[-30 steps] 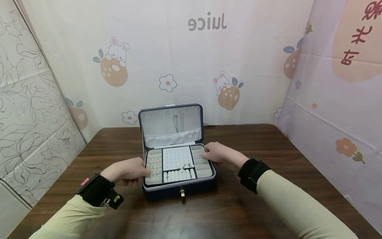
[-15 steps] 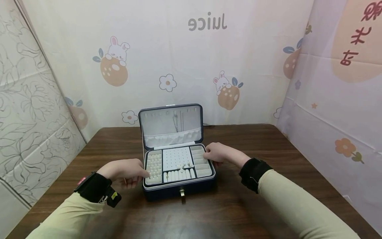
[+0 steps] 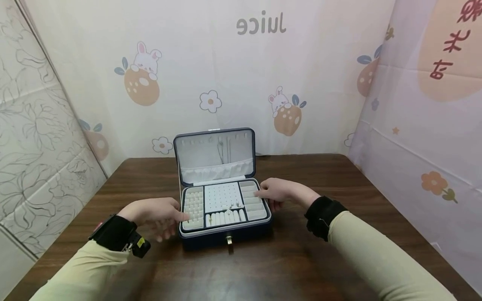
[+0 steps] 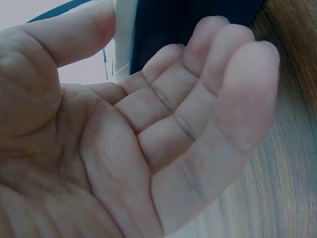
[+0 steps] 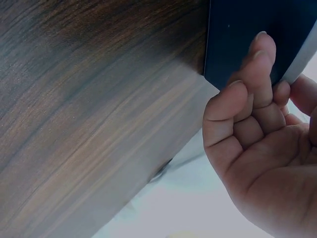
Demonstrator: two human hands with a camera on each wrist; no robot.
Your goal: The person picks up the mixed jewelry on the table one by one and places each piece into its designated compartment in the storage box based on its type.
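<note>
A dark blue jewelry box (image 3: 226,239) stands with its lid (image 3: 214,150) raised. Its pale tray (image 3: 223,196) has ring rolls (image 3: 225,218), a dotted panel and side compartments. My left hand (image 3: 158,211) is at the box's left edge. The thumb lies over the rim and the index finger is against the outer wall, while the other fingers are loosely bent, as the left wrist view shows. My right hand (image 3: 280,190) holds the right edge, thumb over the rim and fingers bent along the dark outer side. The rim hides part of the contact.
Necklaces (image 3: 221,150) hang inside the lid. The brown wooden table (image 3: 308,175) extends around the box. A patterned curtain (image 3: 331,125) stands behind the table and along its sides.
The left hand's lower fingers have loosened and spread away from the box, its thumb staying at the rim. The right hand has barely moved. The head view has shifted slightly.
</note>
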